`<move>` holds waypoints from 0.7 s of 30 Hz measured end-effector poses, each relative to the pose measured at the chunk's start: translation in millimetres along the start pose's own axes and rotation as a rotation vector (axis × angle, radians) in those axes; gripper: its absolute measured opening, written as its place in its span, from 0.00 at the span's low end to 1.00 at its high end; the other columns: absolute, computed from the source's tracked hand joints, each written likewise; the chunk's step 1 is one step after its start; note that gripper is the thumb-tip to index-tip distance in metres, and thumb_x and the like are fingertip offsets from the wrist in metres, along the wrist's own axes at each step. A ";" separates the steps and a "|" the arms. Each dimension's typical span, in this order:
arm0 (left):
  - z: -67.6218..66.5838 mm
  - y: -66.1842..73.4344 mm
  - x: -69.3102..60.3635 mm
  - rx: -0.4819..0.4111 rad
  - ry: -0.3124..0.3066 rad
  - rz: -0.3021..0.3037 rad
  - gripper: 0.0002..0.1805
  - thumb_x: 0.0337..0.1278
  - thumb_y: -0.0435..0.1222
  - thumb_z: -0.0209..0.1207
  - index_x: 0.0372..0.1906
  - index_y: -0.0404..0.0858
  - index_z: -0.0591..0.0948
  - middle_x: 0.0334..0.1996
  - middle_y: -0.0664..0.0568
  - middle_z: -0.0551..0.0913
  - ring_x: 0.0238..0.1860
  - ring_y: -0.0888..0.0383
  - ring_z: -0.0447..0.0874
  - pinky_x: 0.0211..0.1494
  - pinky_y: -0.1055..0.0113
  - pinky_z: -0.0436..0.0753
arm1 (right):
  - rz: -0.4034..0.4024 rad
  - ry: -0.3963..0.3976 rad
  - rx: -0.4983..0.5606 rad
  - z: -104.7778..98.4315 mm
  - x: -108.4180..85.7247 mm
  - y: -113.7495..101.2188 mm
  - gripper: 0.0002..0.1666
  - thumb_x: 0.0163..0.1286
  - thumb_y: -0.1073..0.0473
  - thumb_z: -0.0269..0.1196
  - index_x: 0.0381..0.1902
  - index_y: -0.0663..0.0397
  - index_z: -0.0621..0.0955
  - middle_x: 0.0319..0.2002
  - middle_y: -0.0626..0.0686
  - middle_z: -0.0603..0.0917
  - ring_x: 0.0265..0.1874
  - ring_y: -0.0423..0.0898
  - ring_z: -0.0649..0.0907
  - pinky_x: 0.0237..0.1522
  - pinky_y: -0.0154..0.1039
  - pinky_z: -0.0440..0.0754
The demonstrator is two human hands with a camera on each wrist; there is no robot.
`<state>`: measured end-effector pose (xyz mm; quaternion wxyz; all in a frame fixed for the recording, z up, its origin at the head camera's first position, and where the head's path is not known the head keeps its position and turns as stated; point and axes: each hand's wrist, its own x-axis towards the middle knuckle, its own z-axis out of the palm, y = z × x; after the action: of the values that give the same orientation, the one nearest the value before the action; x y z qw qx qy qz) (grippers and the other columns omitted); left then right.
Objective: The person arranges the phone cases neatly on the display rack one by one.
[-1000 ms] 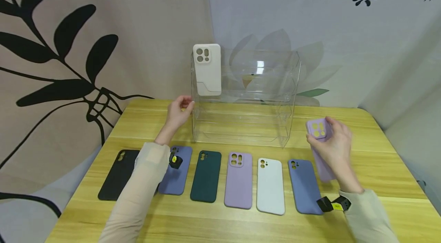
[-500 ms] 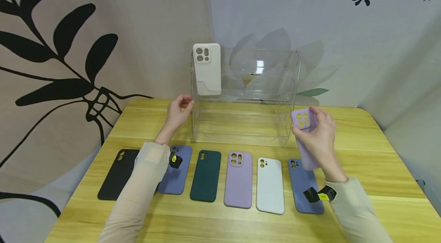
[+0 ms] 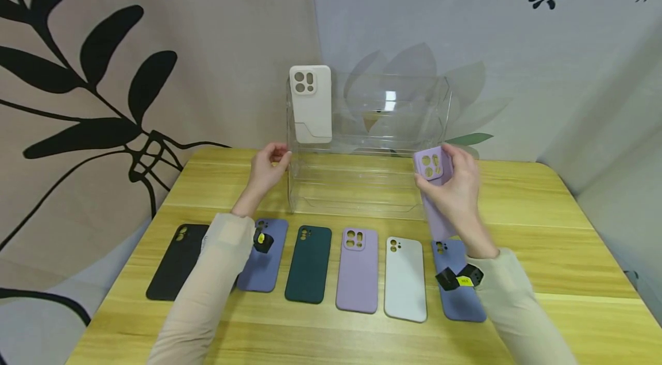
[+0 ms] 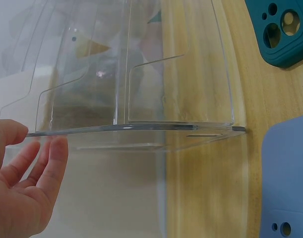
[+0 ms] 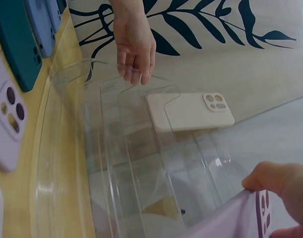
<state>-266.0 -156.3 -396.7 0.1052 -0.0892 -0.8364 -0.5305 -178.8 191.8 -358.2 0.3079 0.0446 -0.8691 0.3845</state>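
My right hand (image 3: pixel 457 192) grips a lilac phone case (image 3: pixel 438 218) by its sides near the camera cutouts. It holds the case tilted in front of the right end of a clear acrylic display stand (image 3: pixel 357 204). At the stand's left side, my left hand (image 3: pixel 266 172) pinches the edge of the side panel between thumb and fingertips, as the left wrist view shows. A cream phone case (image 3: pixel 312 109) leans upright in the top tier at the left. In the right wrist view the held lilac case (image 5: pixel 228 218) is partly cut off by the frame edge.
Along the front of the wooden table (image 3: pixel 331 342) lies a row of phone cases: black (image 3: pixel 176 264), blue-violet (image 3: pixel 269 267), dark green (image 3: pixel 308 267), lilac (image 3: pixel 358 279), white (image 3: pixel 405 284) and slate blue (image 3: pixel 462 302). A patterned curtain (image 3: pixel 233 37) hangs behind.
My right hand has carried the lilac case leftward and somewhat upward, from the table's right side to the stand's right end. The left hand has stayed at the stand's left side.
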 end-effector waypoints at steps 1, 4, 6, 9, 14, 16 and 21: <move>0.0 0.0 0.1 -0.001 0.000 -0.002 0.13 0.63 0.30 0.54 0.48 0.26 0.75 0.40 0.37 0.78 0.41 0.46 0.78 0.33 0.79 0.75 | -0.003 -0.002 0.005 1.9 1.9 -2.4 0.42 0.42 0.64 0.73 0.57 0.73 0.71 0.53 0.70 0.72 0.51 0.63 0.70 0.50 0.55 0.65; 0.0 -0.4 0.4 -0.004 -0.003 -0.016 0.13 0.63 0.31 0.54 0.49 0.26 0.75 0.41 0.37 0.78 0.41 0.46 0.78 0.33 0.79 0.76 | -0.006 -0.003 0.028 7.4 7.7 -10.3 0.43 0.43 0.63 0.73 0.58 0.71 0.71 0.54 0.69 0.72 0.51 0.63 0.69 0.50 0.55 0.65; 0.1 -0.6 0.6 -0.007 -0.003 -0.023 0.13 0.63 0.31 0.54 0.49 0.26 0.75 0.41 0.38 0.78 0.41 0.47 0.78 0.34 0.79 0.76 | -0.013 -0.002 0.043 10.9 12.1 -15.5 0.43 0.43 0.62 0.73 0.58 0.70 0.71 0.55 0.69 0.71 0.51 0.62 0.69 0.51 0.55 0.65; 0.2 -0.9 0.6 -0.007 -0.003 -0.024 0.13 0.63 0.31 0.54 0.49 0.27 0.75 0.41 0.38 0.78 0.42 0.47 0.78 0.34 0.79 0.75 | -0.019 -0.003 0.069 16.0 18.4 -23.0 0.43 0.44 0.62 0.73 0.59 0.70 0.70 0.55 0.69 0.71 0.52 0.62 0.69 0.51 0.54 0.65; 0.7 -1.1 0.5 -0.005 0.004 -0.009 0.13 0.63 0.31 0.54 0.48 0.26 0.76 0.40 0.37 0.78 0.41 0.46 0.78 0.34 0.79 0.75 | -0.027 0.001 0.083 25.2 29.9 -34.8 0.45 0.45 0.60 0.73 0.60 0.69 0.69 0.56 0.67 0.70 0.53 0.60 0.68 0.52 0.53 0.66; 0.9 -1.3 0.5 -0.003 0.005 0.000 0.13 0.63 0.30 0.54 0.48 0.26 0.76 0.40 0.37 0.78 0.41 0.46 0.78 0.34 0.79 0.75 | -0.032 0.011 0.090 28.7 35.4 -39.3 0.45 0.44 0.60 0.73 0.61 0.69 0.69 0.55 0.67 0.70 0.53 0.59 0.68 0.53 0.52 0.65; 0.9 -0.5 0.4 -0.008 0.005 0.017 0.13 0.62 0.30 0.54 0.48 0.25 0.75 0.40 0.37 0.78 0.41 0.46 0.78 0.35 0.78 0.76 | -0.030 0.030 0.111 36.2 50.5 -51.6 0.47 0.44 0.59 0.73 0.61 0.68 0.68 0.56 0.66 0.69 0.54 0.57 0.67 0.55 0.50 0.65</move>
<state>-266.6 -155.7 -397.3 0.1116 -0.0956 -0.8331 -0.5332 -221.4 138.6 -315.0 0.3237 0.0691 -0.8409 0.4282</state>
